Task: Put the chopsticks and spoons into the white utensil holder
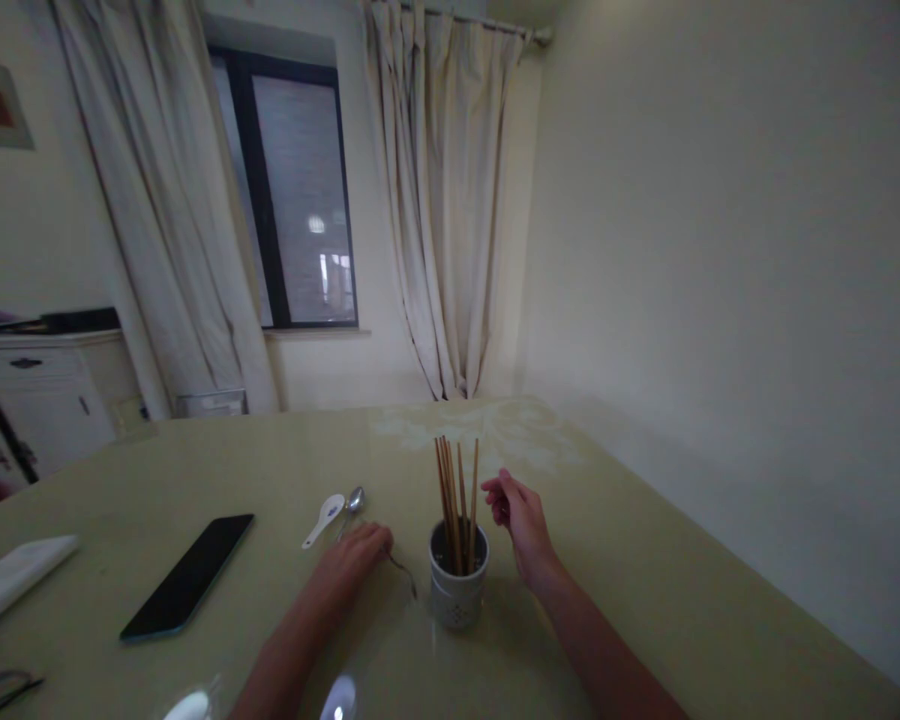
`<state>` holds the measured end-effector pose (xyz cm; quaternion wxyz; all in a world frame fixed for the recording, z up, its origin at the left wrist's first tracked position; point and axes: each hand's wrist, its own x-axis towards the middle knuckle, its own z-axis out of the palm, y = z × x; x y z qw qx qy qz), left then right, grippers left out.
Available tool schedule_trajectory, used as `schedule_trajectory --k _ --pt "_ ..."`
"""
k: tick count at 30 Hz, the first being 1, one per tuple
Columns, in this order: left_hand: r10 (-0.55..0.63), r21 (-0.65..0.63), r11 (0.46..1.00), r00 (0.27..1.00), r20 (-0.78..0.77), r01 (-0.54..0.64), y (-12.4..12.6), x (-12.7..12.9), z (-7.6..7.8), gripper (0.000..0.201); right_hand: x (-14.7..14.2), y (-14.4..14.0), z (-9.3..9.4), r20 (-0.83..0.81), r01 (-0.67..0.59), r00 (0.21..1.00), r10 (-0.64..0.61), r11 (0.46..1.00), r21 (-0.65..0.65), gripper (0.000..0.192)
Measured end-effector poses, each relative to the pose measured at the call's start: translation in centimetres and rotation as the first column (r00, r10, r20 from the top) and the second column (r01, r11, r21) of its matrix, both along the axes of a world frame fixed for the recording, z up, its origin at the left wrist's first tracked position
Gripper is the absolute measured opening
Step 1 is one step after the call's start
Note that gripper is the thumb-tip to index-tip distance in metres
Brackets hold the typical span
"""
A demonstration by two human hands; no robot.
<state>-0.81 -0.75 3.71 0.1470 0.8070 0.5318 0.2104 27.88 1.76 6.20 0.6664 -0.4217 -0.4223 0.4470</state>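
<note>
A pale cup [458, 598] with a small dark pattern stands upright on the table, and several wooden chopsticks [450, 500] rise out of it. To its left, my left hand [361, 553] rests low over the tabletop, fingers closed on a thin metal utensil [402, 572] that sticks out toward the cup; its kind is unclear. Just beyond that hand lie a metal spoon [355, 499], its handle partly hidden, and a white ceramic spoon [324, 519]. On the cup's right, my right hand [521, 515] is raised beside the chopsticks, loosely curled, with nothing visible in it.
A dark phone [189, 578] lies on the left of the table [292, 455], with a white flat object [22, 575] farther left. Dark-framed glasses [0, 688] seem to sit at the lower left corner. A wall [757, 350] borders the right edge.
</note>
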Motion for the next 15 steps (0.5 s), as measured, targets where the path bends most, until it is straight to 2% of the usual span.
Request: schedule_trajectory --k 3,5,7,9,12,15 --pt "0.049 0.054 0.997 0.985 0.168 -0.059 0.6 -0.5 -0.5 0.024 0.0 -0.2 0.5 0.010 0.024 1.000 -0.024 1.000 0.019 0.065" --pt "0.091 0.132 0.981 0.939 0.330 -0.142 0.7 -0.2 -0.6 0.024 -0.2 -0.5 0.7 0.038 0.055 0.998 -0.057 0.997 0.055 0.065" --pt "0.105 0.222 0.946 0.870 0.481 -0.237 0.5 0.7 -0.4 0.025 -0.4 -1.1 1.0 0.087 0.103 0.990 -0.115 0.986 0.132 0.062" --pt "0.074 0.321 0.897 0.819 0.570 -0.304 -0.3 2.1 0.0 0.025 -0.6 -1.9 1.2 0.152 0.127 0.974 -0.168 0.961 0.248 0.053" --pt "-0.046 0.486 0.830 0.834 0.549 -0.274 -2.0 4.5 0.9 0.016 -1.0 -3.5 1.7 0.290 -0.001 0.944 -0.158 0.876 0.482 0.034" --pt "-0.177 0.609 0.776 0.869 0.461 -0.166 -3.5 6.1 1.6 0.015 -1.5 -4.9 2.3 0.410 -0.185 0.906 -0.104 0.773 0.607 0.035"
